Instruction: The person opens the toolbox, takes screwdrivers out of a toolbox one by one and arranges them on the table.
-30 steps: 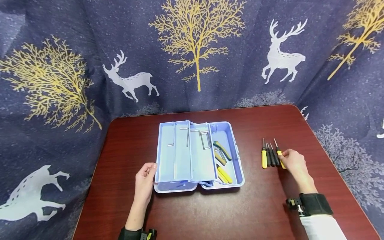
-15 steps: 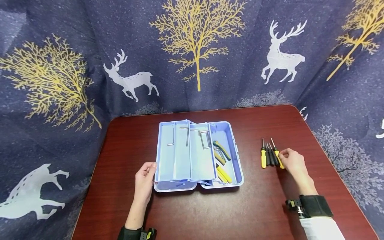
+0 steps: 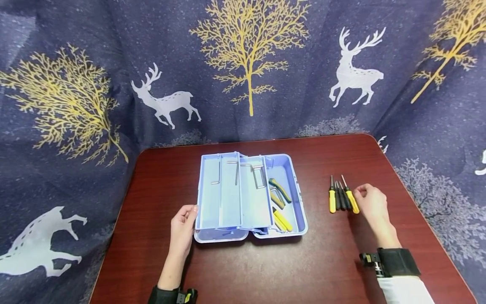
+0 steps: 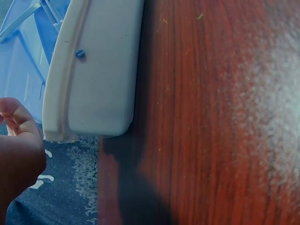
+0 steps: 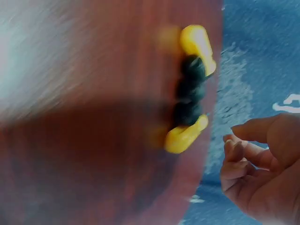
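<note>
A light blue toolbox (image 3: 300, 202) stands open, its cantilever trays (image 3: 209, 202) spread to the left. My left hand (image 3: 182, 226) pinches the left tray's edge, thumb on top; in the left wrist view its curled fingers (image 4: 18, 117) are beside the tray, past the box's outer wall (image 4: 101, 93). To the right, black-handled screwdrivers (image 3: 343, 200) lie side by side between two yellow-handled ones, a left one (image 3: 332, 202) and a right one (image 3: 355, 203). My right hand (image 3: 372, 204) is just right of the row, fingers loosely bent around nothing; the right wrist view shows a gap between it and the handles.
Hex keys (image 3: 237, 173) lie in the trays. The deep compartment holds green-and-yellow handled pliers (image 3: 281, 191) and a yellow-handled tool (image 3: 282, 219). Brown wood table (image 3: 281, 270) extends around the box; a dark curtain (image 3: 288, 105) with deer and trees hangs behind.
The right yellow screwdriver has shifted left against the black ones and been let go. My right hand has drawn slightly away from it. My left hand stays put.
</note>
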`<state>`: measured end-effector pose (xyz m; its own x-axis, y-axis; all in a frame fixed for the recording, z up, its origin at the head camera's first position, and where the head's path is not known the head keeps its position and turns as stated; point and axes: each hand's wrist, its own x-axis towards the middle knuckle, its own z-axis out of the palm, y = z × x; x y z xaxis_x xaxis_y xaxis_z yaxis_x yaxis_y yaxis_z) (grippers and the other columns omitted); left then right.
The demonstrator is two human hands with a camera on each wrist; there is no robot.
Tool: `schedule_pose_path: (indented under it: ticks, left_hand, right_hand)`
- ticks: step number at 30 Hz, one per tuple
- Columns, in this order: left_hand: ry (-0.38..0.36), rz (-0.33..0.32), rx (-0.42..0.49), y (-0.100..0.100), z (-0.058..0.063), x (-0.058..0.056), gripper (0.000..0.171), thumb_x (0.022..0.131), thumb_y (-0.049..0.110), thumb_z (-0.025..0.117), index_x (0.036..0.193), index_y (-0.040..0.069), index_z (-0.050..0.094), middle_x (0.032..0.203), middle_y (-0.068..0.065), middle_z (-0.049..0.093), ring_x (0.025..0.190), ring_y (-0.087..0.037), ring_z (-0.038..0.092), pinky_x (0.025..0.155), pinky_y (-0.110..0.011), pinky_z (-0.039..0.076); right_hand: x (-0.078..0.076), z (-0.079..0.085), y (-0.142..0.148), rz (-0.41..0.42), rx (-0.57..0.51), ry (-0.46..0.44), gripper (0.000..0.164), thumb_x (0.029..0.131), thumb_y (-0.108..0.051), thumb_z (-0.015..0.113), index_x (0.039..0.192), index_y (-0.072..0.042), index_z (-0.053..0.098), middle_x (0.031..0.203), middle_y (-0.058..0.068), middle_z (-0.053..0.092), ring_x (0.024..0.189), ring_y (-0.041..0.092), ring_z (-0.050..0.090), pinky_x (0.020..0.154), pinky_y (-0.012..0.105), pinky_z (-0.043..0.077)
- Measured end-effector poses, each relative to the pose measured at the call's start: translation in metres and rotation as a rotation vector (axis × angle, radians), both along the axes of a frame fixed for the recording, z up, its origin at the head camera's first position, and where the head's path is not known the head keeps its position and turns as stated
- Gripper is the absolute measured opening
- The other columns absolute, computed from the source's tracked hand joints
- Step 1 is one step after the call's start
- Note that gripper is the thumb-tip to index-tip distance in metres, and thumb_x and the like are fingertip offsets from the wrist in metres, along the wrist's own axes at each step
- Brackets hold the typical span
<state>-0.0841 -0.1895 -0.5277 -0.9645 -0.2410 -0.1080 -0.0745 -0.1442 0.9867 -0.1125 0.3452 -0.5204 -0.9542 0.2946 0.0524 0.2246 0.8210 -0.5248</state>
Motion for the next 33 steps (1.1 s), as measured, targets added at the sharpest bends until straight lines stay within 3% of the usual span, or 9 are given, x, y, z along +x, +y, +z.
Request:
schedule_pose_path:
  ticks: [4,9,13,17,21,25,28,31,33]
  left_hand:
    - [0.015,0.001,0.004,0.000,0.001,-0.002,0.022,0.104,0.002,0.057,0.105,-0.019,0.059,0.073,0.004,0.067,0.064,-0.006,0.061,0.055,-0.019,0.050]
    - [0.010,-0.005,-0.004,-0.001,0.003,-0.004,0.022,0.104,0.002,0.057,0.106,-0.020,0.058,0.072,0.004,0.066,0.062,-0.006,0.060,0.053,-0.019,0.048]
    - [-0.002,-0.016,-0.031,-0.002,0.005,-0.004,0.023,0.104,0.003,0.058,0.106,-0.020,0.058,0.073,0.005,0.066,0.063,-0.006,0.060,0.054,-0.018,0.048]
    - [-0.019,-0.023,-0.057,-0.002,0.006,-0.001,0.024,0.104,0.004,0.059,0.105,-0.019,0.059,0.073,0.006,0.067,0.065,-0.006,0.061,0.056,-0.019,0.049]
    - [-0.039,-0.032,-0.073,-0.003,0.006,0.002,0.024,0.104,0.005,0.059,0.106,-0.019,0.060,0.074,0.006,0.067,0.065,-0.006,0.061,0.056,-0.019,0.049]
    - [-0.040,-0.038,-0.072,-0.002,0.006,0.002,0.024,0.105,0.006,0.059,0.106,-0.018,0.060,0.074,0.005,0.066,0.062,-0.007,0.060,0.053,-0.019,0.047]
    - [-0.034,-0.039,-0.072,-0.002,0.006,0.003,0.025,0.104,0.006,0.059,0.107,-0.018,0.060,0.074,0.005,0.066,0.061,-0.007,0.059,0.052,-0.019,0.046]
    - [-0.031,-0.041,-0.079,-0.003,0.007,0.003,0.025,0.104,0.007,0.059,0.108,-0.019,0.060,0.074,0.006,0.067,0.062,-0.007,0.059,0.053,-0.019,0.047]
    - [-0.026,-0.039,-0.075,-0.004,0.006,0.003,0.025,0.105,0.006,0.059,0.108,-0.019,0.059,0.074,0.006,0.067,0.061,-0.007,0.059,0.051,-0.019,0.046]
  right_hand:
    - [-0.007,0.017,-0.019,0.033,-0.010,0.084,0.019,0.099,-0.010,0.060,0.103,0.008,0.067,0.089,0.026,0.071,0.080,0.042,0.066,0.066,0.046,0.050]
    - [-0.010,0.034,-0.053,0.149,-0.043,0.195,0.015,0.097,-0.006,0.064,0.102,0.007,0.070,0.090,0.025,0.072,0.081,0.042,0.069,0.072,0.052,0.054]
    - [-0.012,0.045,-0.085,0.282,-0.073,0.232,0.011,0.097,-0.004,0.067,0.104,0.005,0.070,0.092,0.022,0.072,0.082,0.038,0.070,0.075,0.054,0.056]
    - [-0.016,0.052,-0.122,0.423,-0.053,0.280,0.008,0.095,-0.001,0.070,0.103,0.001,0.073,0.091,0.016,0.072,0.079,0.029,0.067,0.074,0.048,0.055]
    - [-0.018,0.052,-0.159,0.644,-0.028,0.331,0.008,0.094,-0.002,0.073,0.101,-0.003,0.076,0.092,0.008,0.071,0.077,0.020,0.064,0.070,0.039,0.056]
    - [-0.019,0.054,-0.190,0.953,0.058,0.325,0.013,0.095,-0.006,0.074,0.107,-0.004,0.078,0.095,0.005,0.071,0.086,0.019,0.064,0.077,0.036,0.056]
    - [-0.020,0.056,-0.209,1.148,0.195,0.323,0.022,0.095,-0.009,0.075,0.117,-0.006,0.077,0.095,0.003,0.069,0.089,0.020,0.060,0.082,0.035,0.053]
    - [-0.022,0.055,-0.223,1.240,0.362,0.316,0.036,0.094,-0.011,0.076,0.129,-0.014,0.073,0.094,0.002,0.066,0.086,0.020,0.057,0.079,0.034,0.051]
    - [-0.022,0.056,-0.231,1.256,0.457,0.285,0.043,0.093,-0.012,0.076,0.135,-0.018,0.070,0.095,0.002,0.064,0.087,0.021,0.056,0.077,0.034,0.051]
